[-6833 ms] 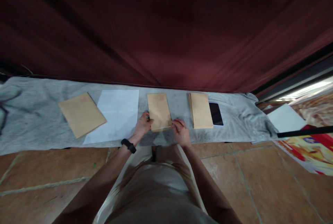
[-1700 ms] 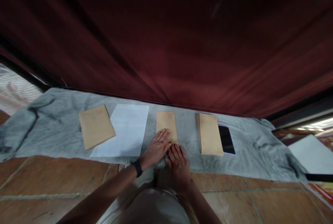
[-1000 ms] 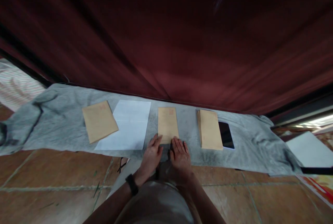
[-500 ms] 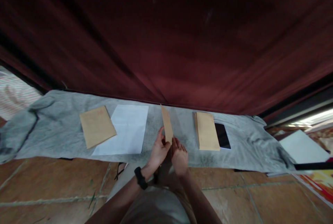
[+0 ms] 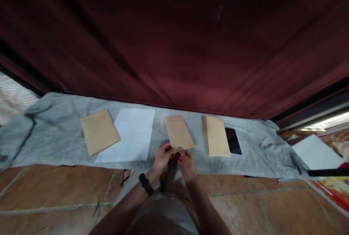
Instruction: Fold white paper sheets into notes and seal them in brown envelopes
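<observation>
A brown paper envelope (image 5: 179, 131) lies face up in front of me, its near edge lifted in both hands. My left hand (image 5: 163, 158) pinches that edge from the left, a dark band on its wrist. Close beside it, my right hand (image 5: 186, 163) pinches the same edge, the fingertips nearly meeting. On the right rests a stack of brown envelopes (image 5: 217, 136), partly over a dark phone (image 5: 233, 141). To the left, another brown envelope (image 5: 100, 132) overlaps a white sheet of paper (image 5: 135, 135).
Everything lies on a grey cloth (image 5: 65, 151) over a long, narrow surface. A dark red curtain-like sheet (image 5: 174, 53) rises behind it. Below is a tiled floor (image 5: 245, 206). A white panel (image 5: 317, 151) and a colourful printed item (image 5: 334, 187) are at the far right.
The envelope has turned from nearly edge-on to face up and tipped down toward the cloth. Both hands have shifted to its near edge, fingertips closer together.
</observation>
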A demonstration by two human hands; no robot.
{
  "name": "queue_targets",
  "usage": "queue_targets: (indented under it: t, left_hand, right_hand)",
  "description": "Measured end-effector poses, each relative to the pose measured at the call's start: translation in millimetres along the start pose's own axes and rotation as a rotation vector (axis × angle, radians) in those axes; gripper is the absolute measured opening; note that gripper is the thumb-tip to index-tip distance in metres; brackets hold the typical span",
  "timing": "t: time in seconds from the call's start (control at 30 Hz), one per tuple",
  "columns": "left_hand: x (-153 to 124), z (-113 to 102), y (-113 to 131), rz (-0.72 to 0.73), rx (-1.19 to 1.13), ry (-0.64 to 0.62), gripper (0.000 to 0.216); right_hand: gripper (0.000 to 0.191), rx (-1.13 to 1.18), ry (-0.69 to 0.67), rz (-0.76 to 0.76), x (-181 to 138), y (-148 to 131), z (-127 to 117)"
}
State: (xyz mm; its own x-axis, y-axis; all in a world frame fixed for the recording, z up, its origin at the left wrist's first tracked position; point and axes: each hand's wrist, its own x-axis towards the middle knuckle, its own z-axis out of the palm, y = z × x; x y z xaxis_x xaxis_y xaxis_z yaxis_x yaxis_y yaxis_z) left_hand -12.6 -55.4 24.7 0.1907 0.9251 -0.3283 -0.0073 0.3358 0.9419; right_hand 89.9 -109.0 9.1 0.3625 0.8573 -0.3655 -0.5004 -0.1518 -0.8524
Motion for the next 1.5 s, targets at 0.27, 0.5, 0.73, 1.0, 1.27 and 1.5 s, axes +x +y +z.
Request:
queue_targets:
  t: [0.27,0.5,0.73,1.0,1.27,1.5]
  left_hand:
    - [13.9,-19.1,-5.1,-0.062,0.107,0.004,0.041]
    - [1.5,-27.9,-7.1,0.113,0.531,0.054,0.052]
    - [-2.4,-12.8,-3.9,0.510,0.929,0.074,0.034]
    - [61.5,22.1,-2.0,0.780,1.240,-0.198,0.061]
    - [111.2,17.7,9.0,0.799,1.300,-0.134,0.064]
    - [120.6,28.3,13.5,0.811,1.373,-0.195,0.062]
  right_hand:
    - [0.057,-0.514,-0.133,-0.108,-6.2,-10.7,-24.3]
    - [0.046,-1.390,-0.281,-0.823,-10.4,-9.2,-39.1]
    - [0.052,-1.617,-0.257,-0.947,-6.9,7.4,-43.9]
    - [0.039,-1.582,-0.290,-0.941,-7.0,9.1,-43.8]
    - [0.057,-1.592,-0.251,-0.924,-15.4,-3.6,-35.8]
    - [0.059,-1.593,-0.252,-0.952,-11.0,0.8,-37.9]
